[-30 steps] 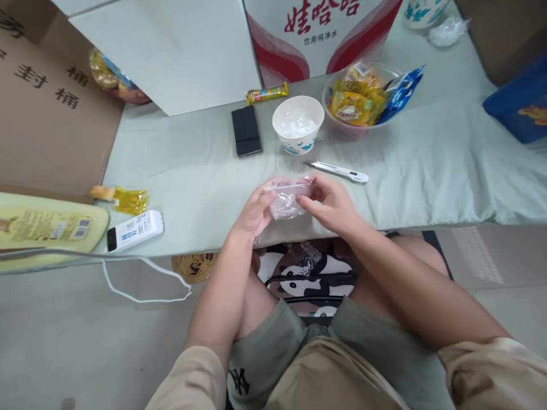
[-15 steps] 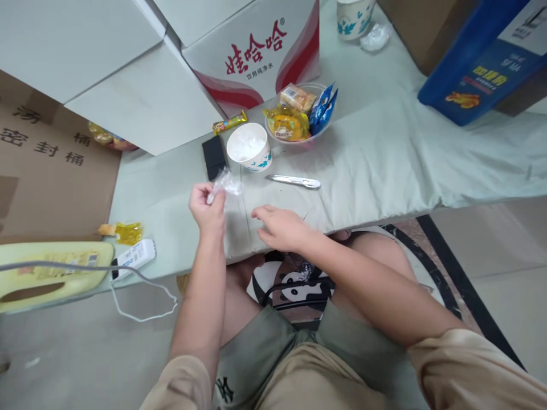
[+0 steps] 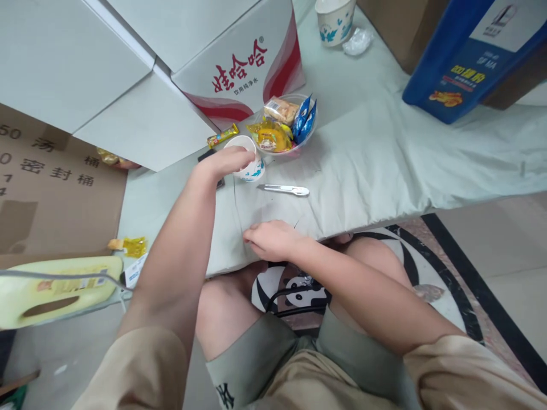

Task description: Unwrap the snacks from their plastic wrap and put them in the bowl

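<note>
Paper cup (image 3: 253, 171), round, under left hand (image 3: 229, 161)

The counter (image 3: 363, 165) is plain pale green, and the white paper cup (image 3: 255, 171) on it and the second white cup (image 3: 335, 27) toward its far edge carry teal leaf prints. The white carton (image 3: 239, 91) at that edge bears red characters and red and grey bands, while the yellow packets (image 3: 273, 138) and blue packets (image 3: 304, 122) colour a clear bowl (image 3: 306, 142). A container (image 3: 68, 287) at the near-left corner is pale yellow; below the near edge, a panda print (image 3: 303, 293) is black and white and the shorts (image 3: 252, 356) olive green.
</note>
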A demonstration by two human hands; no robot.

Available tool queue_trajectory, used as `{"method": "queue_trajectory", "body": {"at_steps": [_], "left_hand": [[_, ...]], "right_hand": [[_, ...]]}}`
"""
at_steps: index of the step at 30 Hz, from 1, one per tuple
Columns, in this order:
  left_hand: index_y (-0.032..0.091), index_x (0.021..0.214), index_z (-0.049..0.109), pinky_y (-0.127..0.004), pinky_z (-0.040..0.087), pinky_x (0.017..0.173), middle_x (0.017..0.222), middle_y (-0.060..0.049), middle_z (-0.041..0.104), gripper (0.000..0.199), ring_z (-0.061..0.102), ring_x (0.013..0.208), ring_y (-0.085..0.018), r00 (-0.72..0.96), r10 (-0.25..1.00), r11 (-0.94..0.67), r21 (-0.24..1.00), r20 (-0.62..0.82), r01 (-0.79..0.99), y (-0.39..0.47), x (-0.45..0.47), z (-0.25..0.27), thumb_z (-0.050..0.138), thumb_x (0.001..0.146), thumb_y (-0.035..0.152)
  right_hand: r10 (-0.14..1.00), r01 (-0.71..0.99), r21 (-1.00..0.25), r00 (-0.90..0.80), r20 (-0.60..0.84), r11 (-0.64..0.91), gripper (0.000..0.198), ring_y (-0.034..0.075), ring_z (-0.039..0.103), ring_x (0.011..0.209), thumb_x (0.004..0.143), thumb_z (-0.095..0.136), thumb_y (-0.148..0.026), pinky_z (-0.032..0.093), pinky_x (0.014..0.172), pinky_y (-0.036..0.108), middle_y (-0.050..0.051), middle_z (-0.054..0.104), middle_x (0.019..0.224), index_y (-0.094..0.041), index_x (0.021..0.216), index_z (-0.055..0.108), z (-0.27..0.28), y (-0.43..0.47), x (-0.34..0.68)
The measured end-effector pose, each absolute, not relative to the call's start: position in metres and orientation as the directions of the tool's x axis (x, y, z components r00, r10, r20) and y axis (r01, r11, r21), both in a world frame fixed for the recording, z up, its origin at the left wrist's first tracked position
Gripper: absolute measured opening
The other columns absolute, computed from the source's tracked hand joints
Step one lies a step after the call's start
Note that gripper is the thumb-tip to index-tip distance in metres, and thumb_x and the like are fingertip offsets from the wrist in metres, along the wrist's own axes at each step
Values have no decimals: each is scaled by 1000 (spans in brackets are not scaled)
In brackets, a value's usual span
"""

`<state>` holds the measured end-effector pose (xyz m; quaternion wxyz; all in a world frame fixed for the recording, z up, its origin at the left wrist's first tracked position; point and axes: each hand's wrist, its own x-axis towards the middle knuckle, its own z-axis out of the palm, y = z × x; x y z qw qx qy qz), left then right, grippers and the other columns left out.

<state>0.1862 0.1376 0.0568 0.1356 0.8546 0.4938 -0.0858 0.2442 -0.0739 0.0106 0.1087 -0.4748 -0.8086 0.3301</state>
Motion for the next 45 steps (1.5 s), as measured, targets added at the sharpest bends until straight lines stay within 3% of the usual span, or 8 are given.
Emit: {"method": "queue_trajectory", "body": {"at_steps": [3, 7, 10, 17, 22, 32, 39, 45], "left_hand": [[20, 84, 74, -38, 52, 88, 102, -11, 73, 19, 69, 102, -32, 548, 709, -623, -29, -444, 782, 131, 188, 59, 67, 72, 33], [15, 115, 72, -37, 48, 98, 122, -15, 70, 43, 63, 120, -35, 505, 746, -625, -192, -434, 757, 118, 190, 55, 62, 78, 34], [19, 119, 69, -38, 49, 96, 117, -11, 72, 43, 66, 115, -32, 527, 759, -599, -93, -381, 795, 108, 182, 57, 64, 79, 35], [22, 101, 69, -36, 45, 98, 102, -3, 71, 18, 66, 109, -25, 559, 813, -578, 352, 164, 736, 93, 119, 72, 68, 84, 27], [20, 90, 61, -32, 42, 93, 95, -2, 67, 7, 61, 97, -16, 197, 906, -344, 381, 375, 858, 108, 15, 76, 56, 94, 20], [16, 67, 38, -43, 23, 91, 81, 2, 48, 42, 48, 132, -27, -464, 884, 406, 410, 50, 817, 86, -197, 44, 77, 75, 31], [19, 101, 57, -52, 24, 115, 126, -13, 52, 42, 45, 136, -35, -422, 897, 344, 394, 129, 852, 107, -211, 23, 78, 67, 27], [17, 103, 55, -55, 23, 118, 119, -8, 50, 48, 43, 129, -32, -289, 939, 184, 436, 185, 881, 187, -181, 31, 80, 63, 13]], "right_hand": [[831, 684, -644, -540, -131, 343, 36, 26, 70, 106, 100, 38, -19, 46, 70, 35, 10, 71, 127, -17, 121, 66, 9, -70, 244], [826, 677, -650, -548, -133, 345, 35, 25, 70, 104, 99, 39, -19, 44, 68, 33, 10, 71, 126, -18, 120, 67, 5, -67, 242], [820, 684, -640, -555, -142, 352, 34, 24, 69, 102, 99, 40, -19, 43, 70, 32, 10, 73, 123, -18, 118, 68, 1, -68, 243], [832, 686, -622, -546, -98, 377, 31, 23, 68, 95, 99, 42, -22, 41, 74, 33, 8, 76, 113, -20, 112, 70, -11, -74, 239], [839, 670, -636, -540, -64, 383, 34, 23, 68, 100, 96, 43, -18, 44, 80, 33, 8, 74, 120, -18, 116, 70, -16, -76, 219], [798, 679, -564, -600, -57, 470, 31, 23, 68, 94, 93, 46, -16, 42, 86, 36, 9, 76, 108, -17, 109, 72, -33, -70, 182], [805, 654, -577, -593, 9, 489, 28, 21, 66, 87, 96, 43, -18, 39, 82, 35, 9, 76, 101, -16, 103, 70, -40, -69, 171], [803, 622, -548, -571, 171, 559, 25, 20, 59, 83, 98, 43, -17, 33, 77, 34, 8, 71, 89, -17, 98, 67, -47, -65, 166]]}}
